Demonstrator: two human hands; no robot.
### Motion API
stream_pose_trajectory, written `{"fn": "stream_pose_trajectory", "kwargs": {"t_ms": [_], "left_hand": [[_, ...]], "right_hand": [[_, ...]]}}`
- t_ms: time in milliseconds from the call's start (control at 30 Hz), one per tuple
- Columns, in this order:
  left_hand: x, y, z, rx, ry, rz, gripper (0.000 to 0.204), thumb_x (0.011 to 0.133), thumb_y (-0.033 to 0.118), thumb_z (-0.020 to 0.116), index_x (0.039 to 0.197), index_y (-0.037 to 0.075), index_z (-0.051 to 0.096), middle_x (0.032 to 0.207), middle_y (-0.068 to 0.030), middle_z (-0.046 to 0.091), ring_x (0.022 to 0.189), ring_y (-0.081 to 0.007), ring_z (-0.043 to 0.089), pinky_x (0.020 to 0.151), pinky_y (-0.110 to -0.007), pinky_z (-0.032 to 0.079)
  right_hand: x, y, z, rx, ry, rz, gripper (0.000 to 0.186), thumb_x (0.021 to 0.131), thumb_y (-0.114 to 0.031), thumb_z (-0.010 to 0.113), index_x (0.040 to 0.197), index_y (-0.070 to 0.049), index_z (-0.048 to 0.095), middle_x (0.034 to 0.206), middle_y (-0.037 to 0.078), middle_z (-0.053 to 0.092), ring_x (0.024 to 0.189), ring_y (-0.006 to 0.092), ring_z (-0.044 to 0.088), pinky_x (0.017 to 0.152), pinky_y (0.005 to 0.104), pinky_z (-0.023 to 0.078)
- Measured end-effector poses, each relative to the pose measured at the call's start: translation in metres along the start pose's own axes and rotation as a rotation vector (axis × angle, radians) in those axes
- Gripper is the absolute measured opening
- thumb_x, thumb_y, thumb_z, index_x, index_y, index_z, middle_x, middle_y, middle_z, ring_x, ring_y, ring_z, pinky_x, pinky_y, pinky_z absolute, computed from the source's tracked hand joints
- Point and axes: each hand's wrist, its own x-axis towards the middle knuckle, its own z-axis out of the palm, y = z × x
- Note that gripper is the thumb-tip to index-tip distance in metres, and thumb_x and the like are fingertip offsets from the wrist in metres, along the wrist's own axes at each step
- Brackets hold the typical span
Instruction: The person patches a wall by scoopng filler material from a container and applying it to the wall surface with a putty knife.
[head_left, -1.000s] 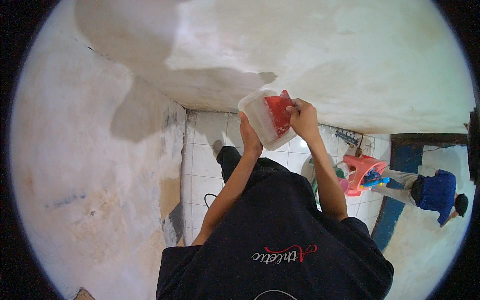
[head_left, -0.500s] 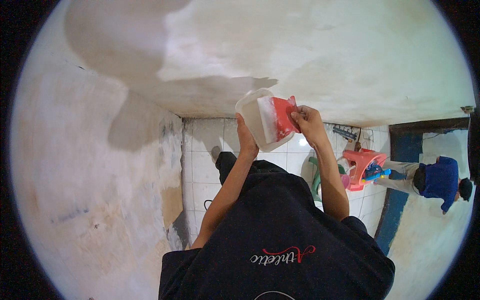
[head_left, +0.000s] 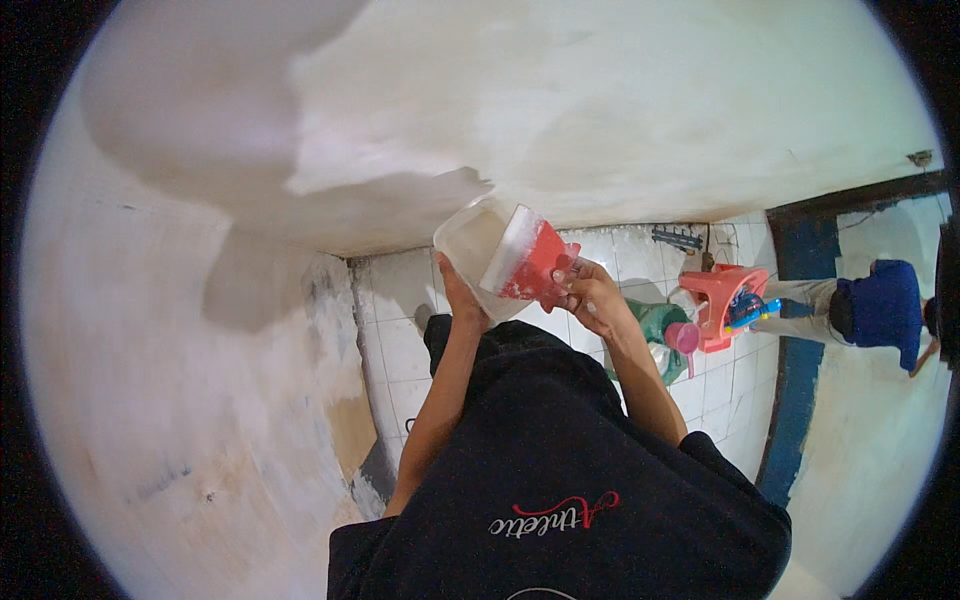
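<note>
While the left hand (head_left: pixel 460 290) supports the tub (head_left: pixel 468 242) from its near left side, thumb up along the wall and fingers mostly hidden, the right hand (head_left: pixel 597 298) pinches the red scraper (head_left: pixel 535 262) by its outer end. Neither hand is free. Tub is off the floor (head_left: pixel 400 352), out in front of the body, near the far wall (head_left: pixel 640 110) but apparently clear of it; scraper lies across its right part, pale residue along the blade edge and specks over the red face. Can't tell if the blade touches the rim or the contents, or how full the tub is. For good handling, I'd say: firm left-hand support so the tub doesn't tip when the blade presses; blade over the opening so drips land inside; load spread evenly along the edge, not bunched at a corner; light, flat strokes against the rim; residue wiped off the face before it reaches the fingers. Grip looks far back, so wrist control probably matters. Pink stool (head_left: pixel 712 300) and co-worker (head_left: pixel 878 308) sit off right; elbow room seems fine.
</note>
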Motion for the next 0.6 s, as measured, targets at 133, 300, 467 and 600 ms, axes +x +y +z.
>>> {"fn": "stream_pose_trajectory", "kwargs": {"t_ms": [133, 300, 467, 600], "left_hand": [[-0.004, 0.005, 0.011, 0.009, -0.035, -0.028, 0.082, 0.095, 0.072, 0.025, 0.149, 0.010, 0.030, 0.145, -0.0126, 0.045, 0.131, -0.0298, 0.047, 0.108, -0.043, 0.041], [-0.003, 0.005, 0.015, 0.064, -0.088, -0.020, 0.082, 0.095, 0.071, 0.026, 0.149, 0.010, 0.030, 0.145, -0.0124, 0.044, 0.132, -0.0295, 0.046, 0.109, -0.043, 0.040], [0.001, 0.002, 0.018, 0.124, -0.028, -0.017, 0.080, 0.096, 0.070, 0.026, 0.149, 0.011, 0.030, 0.145, -0.0122, 0.045, 0.131, -0.0287, 0.046, 0.108, -0.042, 0.040], [0.000, 0.002, 0.026, 0.120, -0.011, -0.035, 0.073, 0.096, 0.067, 0.034, 0.145, 0.012, 0.036, 0.138, -0.0118, 0.047, 0.126, -0.0306, 0.048, 0.105, -0.047, 0.042]], "right_hand": [[-0.005, -0.002, 0.000, 0.153, 0.069, -0.012, 0.035, 0.088, -0.003, 0.065, 0.120, 0.007, 0.053, 0.104, 0.016, 0.064, 0.087, 0.0271, 0.067, 0.072, 0.0416, 0.058], [-0.011, -0.008, 0.000, 0.150, 0.065, -0.038, 0.036, 0.088, -0.002, 0.064, 0.120, 0.008, 0.053, 0.108, 0.016, 0.064, 0.095, 0.0281, 0.068, 0.080, 0.0433, 0.060], [-0.017, -0.011, 0.005, 0.117, 0.122, -0.078, 0.037, 0.087, 0.000, 0.064, 0.122, 0.007, 0.052, 0.110, 0.016, 0.064, 0.099, 0.0272, 0.068, 0.088, 0.0423, 0.059], [-0.021, -0.014, 0.011, 0.062, 0.114, -0.091, 0.040, 0.085, 0.003, 0.064, 0.124, 0.004, 0.052, 0.111, 0.013, 0.065, 0.100, 0.0257, 0.067, 0.088, 0.0411, 0.059]]}}
